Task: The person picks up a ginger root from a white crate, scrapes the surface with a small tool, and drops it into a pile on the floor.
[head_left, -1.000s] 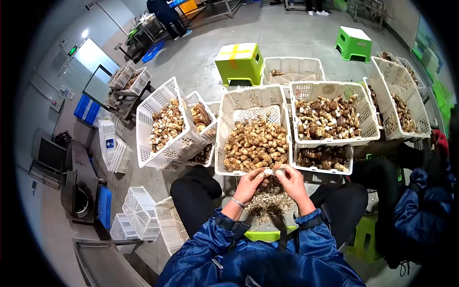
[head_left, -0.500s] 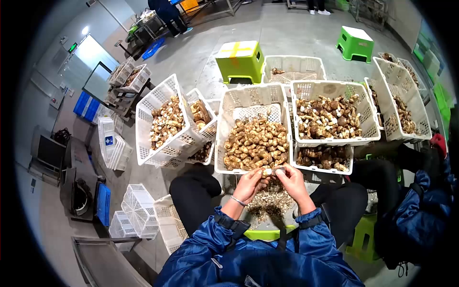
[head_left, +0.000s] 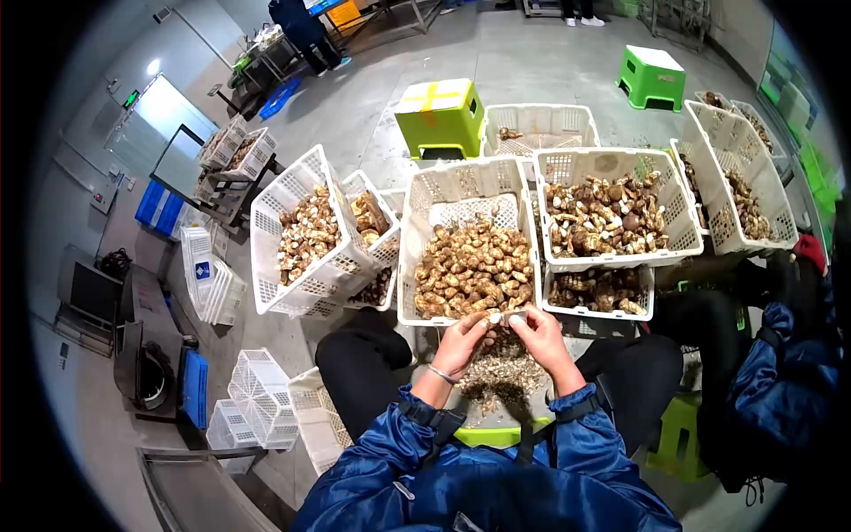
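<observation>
My left hand (head_left: 461,348) is closed on a small mushroom (head_left: 495,319), whose pale end shows between the fingertips. Close beside it, my right hand (head_left: 542,340) pinches with thumb and finger at the mushroom; whatever small thing it grips is too hidden to make out. Both hands are over the near rim of a white crate (head_left: 470,177) filled with brown-and-cream mushrooms (head_left: 474,270). Below the hands, between my knees, lie many pale and brown trimmings (head_left: 501,377).
To the right stands a crate (head_left: 612,262) of larger mushrooms, stacked on another. A tilted crate (head_left: 266,222) of mushrooms is at left. Green stools (head_left: 439,120) stand behind. A co-worker's blue sleeve (head_left: 780,390) is close on my right. White baskets (head_left: 263,390) sit at lower left.
The view has shifted slightly. My hands stay together at the mushroom, with only a small shift of the fingers.
</observation>
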### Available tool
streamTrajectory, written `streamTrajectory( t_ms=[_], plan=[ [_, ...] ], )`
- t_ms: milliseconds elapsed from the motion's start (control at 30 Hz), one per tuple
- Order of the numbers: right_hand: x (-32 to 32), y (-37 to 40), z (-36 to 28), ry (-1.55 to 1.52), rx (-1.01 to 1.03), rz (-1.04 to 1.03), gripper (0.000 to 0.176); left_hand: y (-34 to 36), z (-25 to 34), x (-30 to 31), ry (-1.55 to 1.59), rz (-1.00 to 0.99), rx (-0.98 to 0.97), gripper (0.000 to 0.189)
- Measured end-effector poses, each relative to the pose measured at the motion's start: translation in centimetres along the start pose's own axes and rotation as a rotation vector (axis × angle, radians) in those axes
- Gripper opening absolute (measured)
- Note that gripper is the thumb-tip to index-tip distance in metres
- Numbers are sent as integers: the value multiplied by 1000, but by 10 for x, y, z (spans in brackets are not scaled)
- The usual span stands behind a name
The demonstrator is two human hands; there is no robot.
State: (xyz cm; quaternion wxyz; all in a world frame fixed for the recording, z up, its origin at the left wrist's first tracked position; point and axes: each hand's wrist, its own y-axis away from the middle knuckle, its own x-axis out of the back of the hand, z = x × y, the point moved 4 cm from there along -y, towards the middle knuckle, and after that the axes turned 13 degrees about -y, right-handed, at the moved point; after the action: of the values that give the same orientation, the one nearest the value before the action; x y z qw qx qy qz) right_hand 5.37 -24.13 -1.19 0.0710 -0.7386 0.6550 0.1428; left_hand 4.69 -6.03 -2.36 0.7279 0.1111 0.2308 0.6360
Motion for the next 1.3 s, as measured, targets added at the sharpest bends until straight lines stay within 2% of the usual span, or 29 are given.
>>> streamTrajectory(
  t_ms=[67, 100, 200, 233, 333, 400, 433, 467, 533, 667, 733, 800, 867, 933, 967, 1000, 1067, 1167, 1300],
  plan=[
    [-8, 1, -3, 14, 143, -2, 22, -1, 1, -1, -74, 32, -57, 39],
    [-9, 2, -9, 166, 147, -54, 24, -1, 2, -1, -123, 49, -54, 39],
    [-4, 1, -6, 52, 81, -31, 24, -5, -3, 2, -148, 28, -75, 40],
    [3, -2, -2, 75, -35, -36, 24, -4, -3, 2, -96, -1, -76, 40],
    [-1, -1, -3, -7, 11, -46, 25, -5, -3, 4, -20, 10, -75, 38],
    [-7, -3, -2, 146, 230, -53, 26, -5, -3, 3, -82, 44, -62, 34],
    [-5, -2, -2, 155, 178, -43, 27, -6, -7, 4, -65, 35, -63, 32],
    [0, -1, 1, 100, 5, -35, 27, -6, -7, 4, -40, 29, -65, 31],
    [3, -6, 6, 2, -87, -44, 28, -7, -12, 6, 66, -4, -2, 31],
    [-8, 1, -3, 250, 280, 22, 22, -11, -13, 8, -116, 72, -83, 32],
    [-3, 1, 0, 59, 7, 6, 22, -8, -11, 7, -186, 84, -122, 35],
    [-1, -3, -1, 6, -32, -14, 21, -7, -10, 6, -134, 81, -105, 35],
    [-8, 2, -10, 106, 18, -23, 24, -5, -7, 5, -172, 108, -103, 35],
    [-14, 4, -15, 197, 183, -16, 25, -8, -12, 5, -118, 107, -104, 31],
    [-12, 3, -13, 136, 115, -15, 24, -9, -16, 6, -41, 90, -81, 29],
    [-7, 0, -6, 35, -62, -48, 25, -8, -16, 5, 36, 73, -60, 27],
    [-3, 0, -4, 27, -141, -54, 25, -7, -15, 3, 121, 36, -13, 22],
    [-10, 2, -9, 232, 126, -68, 26, -5, -13, 2, 84, 34, -25, 23],
    [-1, -3, -2, 41, -126, -97, 28, -6, -10, -2, 90, 2, -26, 24]
  ],
)
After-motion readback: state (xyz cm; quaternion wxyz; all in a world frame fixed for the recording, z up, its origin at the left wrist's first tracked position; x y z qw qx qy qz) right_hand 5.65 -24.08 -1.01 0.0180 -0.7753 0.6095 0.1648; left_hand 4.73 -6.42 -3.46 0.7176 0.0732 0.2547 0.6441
